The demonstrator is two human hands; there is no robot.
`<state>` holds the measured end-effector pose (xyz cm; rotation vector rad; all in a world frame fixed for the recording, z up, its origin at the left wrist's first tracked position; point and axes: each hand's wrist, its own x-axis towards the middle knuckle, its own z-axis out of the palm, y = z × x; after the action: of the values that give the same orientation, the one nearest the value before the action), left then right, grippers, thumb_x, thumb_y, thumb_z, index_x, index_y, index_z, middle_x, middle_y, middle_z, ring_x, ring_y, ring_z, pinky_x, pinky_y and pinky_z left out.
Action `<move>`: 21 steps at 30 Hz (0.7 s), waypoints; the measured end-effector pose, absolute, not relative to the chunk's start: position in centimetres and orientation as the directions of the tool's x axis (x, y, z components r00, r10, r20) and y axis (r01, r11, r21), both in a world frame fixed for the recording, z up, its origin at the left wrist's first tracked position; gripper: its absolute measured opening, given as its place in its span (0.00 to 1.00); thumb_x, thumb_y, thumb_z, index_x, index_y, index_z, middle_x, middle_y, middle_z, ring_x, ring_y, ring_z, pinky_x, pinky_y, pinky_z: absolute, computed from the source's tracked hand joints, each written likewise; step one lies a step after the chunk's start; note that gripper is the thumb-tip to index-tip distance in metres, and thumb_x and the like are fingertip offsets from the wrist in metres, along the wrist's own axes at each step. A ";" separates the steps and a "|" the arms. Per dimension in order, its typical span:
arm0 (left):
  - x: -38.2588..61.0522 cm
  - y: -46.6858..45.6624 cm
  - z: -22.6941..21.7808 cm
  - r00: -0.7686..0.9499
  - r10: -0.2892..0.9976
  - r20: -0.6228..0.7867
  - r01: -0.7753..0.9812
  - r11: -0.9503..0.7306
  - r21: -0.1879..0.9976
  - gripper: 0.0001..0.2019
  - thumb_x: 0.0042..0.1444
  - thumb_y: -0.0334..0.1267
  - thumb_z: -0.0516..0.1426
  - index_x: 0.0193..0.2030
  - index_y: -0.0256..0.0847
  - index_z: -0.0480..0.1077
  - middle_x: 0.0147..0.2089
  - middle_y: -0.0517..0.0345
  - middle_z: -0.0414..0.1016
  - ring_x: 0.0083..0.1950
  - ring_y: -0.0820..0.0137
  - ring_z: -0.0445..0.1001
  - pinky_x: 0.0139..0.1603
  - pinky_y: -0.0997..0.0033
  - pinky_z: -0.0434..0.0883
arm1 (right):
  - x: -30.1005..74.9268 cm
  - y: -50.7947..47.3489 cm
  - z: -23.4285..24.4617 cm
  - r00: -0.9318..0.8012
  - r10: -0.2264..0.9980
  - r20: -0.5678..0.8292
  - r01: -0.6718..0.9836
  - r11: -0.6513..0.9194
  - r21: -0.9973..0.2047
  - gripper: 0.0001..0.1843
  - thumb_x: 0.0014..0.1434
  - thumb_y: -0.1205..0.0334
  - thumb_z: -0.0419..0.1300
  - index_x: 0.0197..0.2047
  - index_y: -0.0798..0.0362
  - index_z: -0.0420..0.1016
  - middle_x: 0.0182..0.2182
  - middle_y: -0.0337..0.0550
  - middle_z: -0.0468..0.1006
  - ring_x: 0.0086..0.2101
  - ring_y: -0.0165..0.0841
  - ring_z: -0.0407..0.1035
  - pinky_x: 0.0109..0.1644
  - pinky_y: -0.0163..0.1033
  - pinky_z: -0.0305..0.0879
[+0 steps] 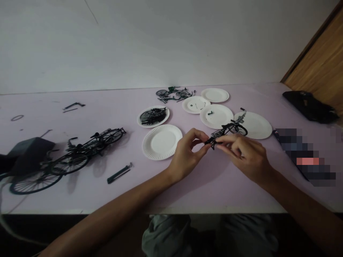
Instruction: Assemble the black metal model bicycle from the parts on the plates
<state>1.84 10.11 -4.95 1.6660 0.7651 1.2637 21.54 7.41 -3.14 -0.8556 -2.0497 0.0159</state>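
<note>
Between my two hands, above the table, is a small black model bicycle [235,127] with a wheel and handlebar at its far right end. My left hand [189,152] pinches the near end of its frame between thumb and fingers. Close beside it, my right hand [243,153] has its fingers closed on the frame too, and covers part of the model. The exact piece under the fingertips is too small to make out. To the left of my left hand lies a white paper plate [162,142] with a ribbed rim.
More paper plates hold small parts [196,105] and black wheels [153,116]. Model bicycles stand at left [88,150]; loose bicycle parts [175,94] lie at the back. A dark pump-like piece [119,173] rests near the front. A black pouch [308,106] lies at right.
</note>
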 end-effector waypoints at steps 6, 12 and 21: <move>1.1 10.8 -5.0 0.379 0.824 0.422 0.141 -0.502 0.853 0.10 0.58 0.27 0.60 0.44 0.40 0.66 0.42 0.57 0.72 0.44 0.70 0.74 0.56 0.60 0.75 | 23.3 8.6 -1.8 -0.031 0.591 0.806 0.659 0.618 -0.428 0.23 0.57 0.70 0.64 0.26 0.47 0.50 0.38 0.42 0.78 0.35 0.36 0.74 0.38 0.45 0.71; 0.9 11.0 -4.7 0.392 0.830 0.397 0.248 -0.510 0.823 0.10 0.57 0.28 0.61 0.44 0.41 0.66 0.41 0.55 0.74 0.43 0.68 0.75 0.47 0.64 0.76 | 25.4 10.6 -2.1 0.130 0.687 0.715 0.600 0.519 -0.608 0.11 0.65 0.60 0.56 0.33 0.46 0.56 0.53 0.48 0.74 0.53 0.43 0.71 0.59 0.55 0.64; -0.9 13.0 -4.3 0.333 0.868 0.368 0.175 -0.441 0.881 0.06 0.55 0.31 0.61 0.39 0.38 0.68 0.39 0.56 0.74 0.40 0.70 0.75 0.48 0.63 0.77 | 26.1 12.0 -4.6 -0.081 0.917 0.391 0.631 0.351 -0.692 0.20 0.59 0.53 0.63 0.32 0.46 0.51 0.49 0.50 0.79 0.51 0.45 0.73 0.51 0.53 0.68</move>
<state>-0.91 13.03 -4.33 1.8332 0.9224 1.1458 26.08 11.95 -4.64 -1.3660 -1.8004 0.4429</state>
